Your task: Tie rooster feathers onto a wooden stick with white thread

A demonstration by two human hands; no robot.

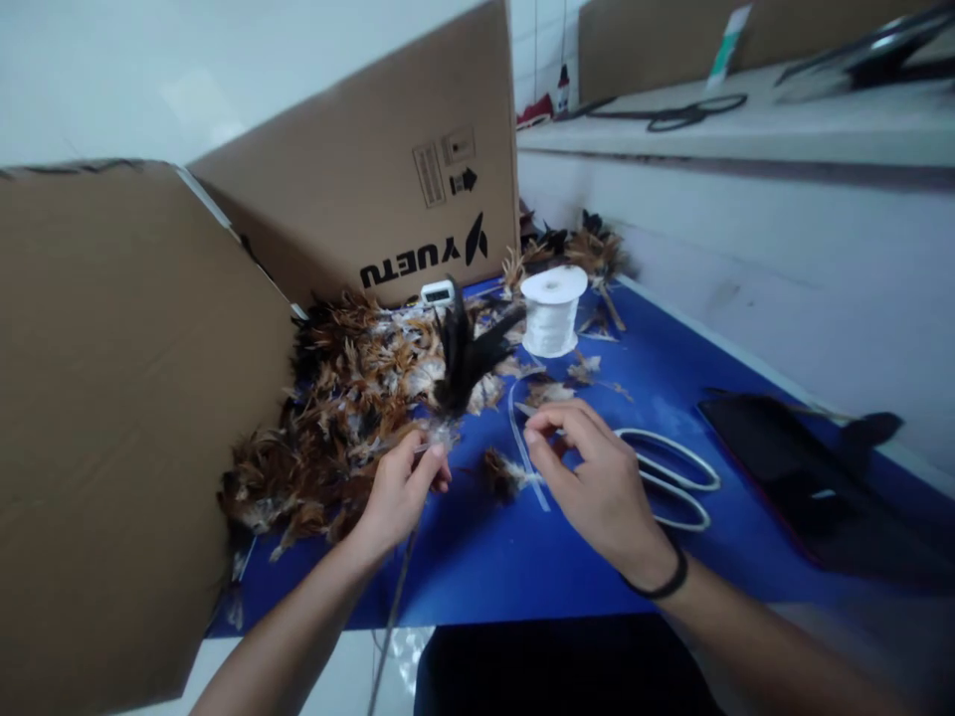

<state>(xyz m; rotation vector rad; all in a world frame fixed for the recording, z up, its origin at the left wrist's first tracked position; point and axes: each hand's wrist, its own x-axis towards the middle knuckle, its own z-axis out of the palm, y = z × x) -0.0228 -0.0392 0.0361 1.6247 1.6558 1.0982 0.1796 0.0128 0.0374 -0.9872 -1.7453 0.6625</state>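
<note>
Rising in broad, flat sheets, brown cardboard panels (111,418) border the left and back of a smooth blue tabletop (477,567), the rear one printed with upside-down black lettering. A long white shelf (731,134) runs at the upper right. Spread against the cardboard is a shaggy heap of feathers (335,398), brown and tan with pale, downy tufts. At the right lies a flat, glossy black tablet-like slab (806,477). The left hand (407,487) pinches the pale, fluffy base of a bunch of black feathers (467,358) between thumb and fingers; the sleek plumes fan upward above the tabletop, in front of the heap. The right hand (593,477) has its thumb and forefinger drawn close together; whether they grip anything is unclear. Beside it lie scissors with slim, pale oval handles (682,482). Farther back stands a flanged spool (552,313) wound with white material. Smaller are a narrow, translucent, curved strip (522,447), a scruffy brown tuft (499,475) near it, and a rounded white device (437,293) with a dark display.
</note>
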